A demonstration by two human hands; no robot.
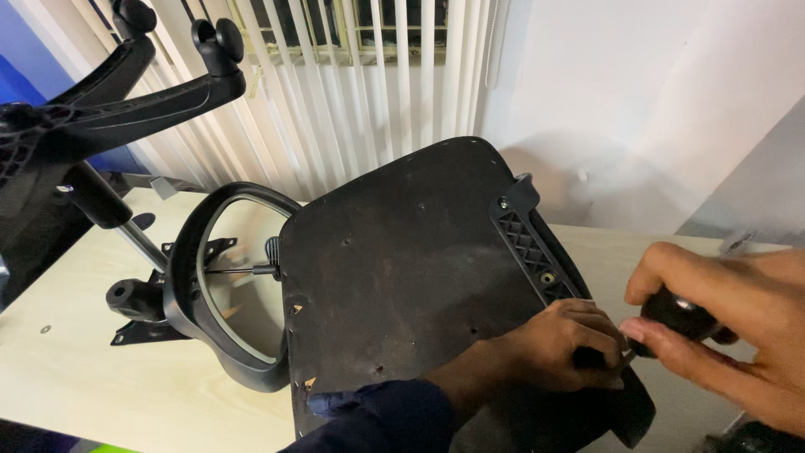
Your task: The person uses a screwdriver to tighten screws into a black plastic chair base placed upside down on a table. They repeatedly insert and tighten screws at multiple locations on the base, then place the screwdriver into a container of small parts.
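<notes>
Left hand [563,346]: in a dark blue sleeve [381,415], fingers curled down tight on the near right edge of the seat underside, pressed against the lower end of the armrest bracket; whether anything small sits under the fingers cannot be told
Right hand [721,335]: closed round the rounded black handle of a tool [683,315], thumb below and fingers over the top, touching the left hand's fingertips
Tool: only the bulbous handle visible, shaft and tip hidden between the two hands
Seat: upturned black office chair seat with a dusty, scuffed flat underside [402,268], lying on the table, directly under and to the left of the grip, stretching away toward the window
Bracket: black ribbed plastic armrest bracket [530,243] along the seat's right edge, running from the grip up and away, a bolt hole visible just above the left hand
Armrest: black looped plastic armrest [220,285] on the seat's far left side, well apart from the grip
Table: pale wooden table top [92,369] under everything
Chair base: black star-shaped chair base with castors and a metal gas column [101,117], far left of the grip, lying tilted
Background: white vertical window blinds [352,92] beyond the seat, white wall above the grip
</notes>
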